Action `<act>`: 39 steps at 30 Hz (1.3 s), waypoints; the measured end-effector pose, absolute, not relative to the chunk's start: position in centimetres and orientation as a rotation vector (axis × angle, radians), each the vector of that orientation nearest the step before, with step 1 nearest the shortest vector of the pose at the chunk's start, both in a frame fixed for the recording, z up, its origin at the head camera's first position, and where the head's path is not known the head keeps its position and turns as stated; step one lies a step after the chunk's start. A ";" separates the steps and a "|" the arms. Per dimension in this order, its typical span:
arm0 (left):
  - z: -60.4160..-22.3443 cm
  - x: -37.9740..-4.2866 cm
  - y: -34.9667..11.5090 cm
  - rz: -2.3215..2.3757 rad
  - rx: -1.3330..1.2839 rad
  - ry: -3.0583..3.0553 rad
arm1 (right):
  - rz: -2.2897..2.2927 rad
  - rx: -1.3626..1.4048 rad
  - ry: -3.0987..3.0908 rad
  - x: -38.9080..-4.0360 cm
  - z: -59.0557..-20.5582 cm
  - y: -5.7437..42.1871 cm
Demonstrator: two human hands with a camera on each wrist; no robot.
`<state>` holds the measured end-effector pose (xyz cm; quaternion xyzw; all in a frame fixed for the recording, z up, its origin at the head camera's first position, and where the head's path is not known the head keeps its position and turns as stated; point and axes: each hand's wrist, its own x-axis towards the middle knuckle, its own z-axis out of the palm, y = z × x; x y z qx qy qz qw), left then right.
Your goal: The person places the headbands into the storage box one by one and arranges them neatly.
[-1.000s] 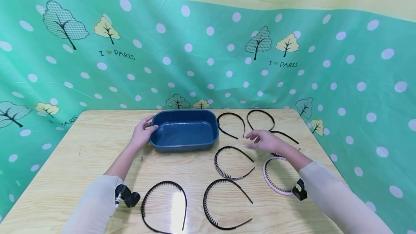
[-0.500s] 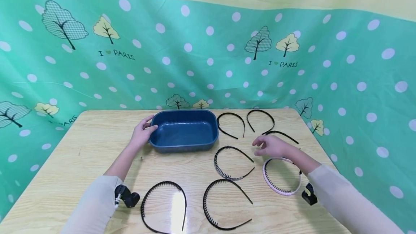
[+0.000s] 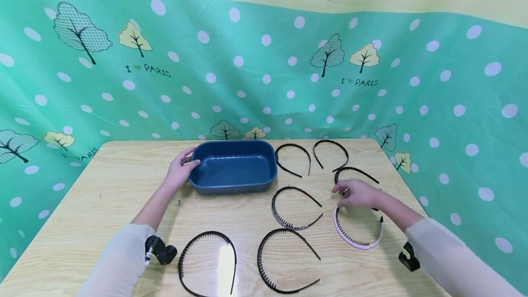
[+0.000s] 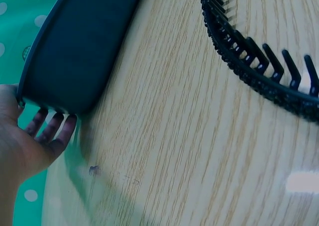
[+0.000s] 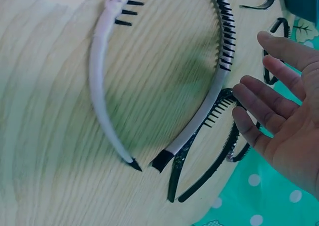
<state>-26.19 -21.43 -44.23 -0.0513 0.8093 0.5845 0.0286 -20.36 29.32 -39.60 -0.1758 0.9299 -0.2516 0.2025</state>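
One wooden table [image 3: 123, 178] is bearing a blue tub [image 3: 235, 189] near its far edge. A pink headband [image 5: 95, 66] is lying rightward, a black headband [image 5: 180, 166] just beyond. My left hand [image 3: 179, 171] is pinching the tub's left wall; my right hand [image 3: 358, 194], fingers spread, is hovering by both headbands.

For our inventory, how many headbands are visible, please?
7 headbands: two at back right, one black, one pink partly hidden by the right hand, one central, two in front.
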 end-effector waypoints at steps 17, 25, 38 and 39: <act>-44.2 -26.1 -21.4 1.778 -0.168 2.517 | -0.647 -0.626 2.685 -20.0 -40.9 30.7; -44.1 -26.2 -21.3 1.777 -0.167 2.511 | -0.621 -0.651 2.696 -19.9 -41.3 30.5; -44.3 -26.4 -21.4 1.795 -0.146 2.511 | -0.528 -0.728 2.757 -19.9 -41.9 30.1; -44.3 -26.4 -21.4 1.795 -0.147 2.510 | -0.520 -0.734 2.761 -19.9 -41.9 30.1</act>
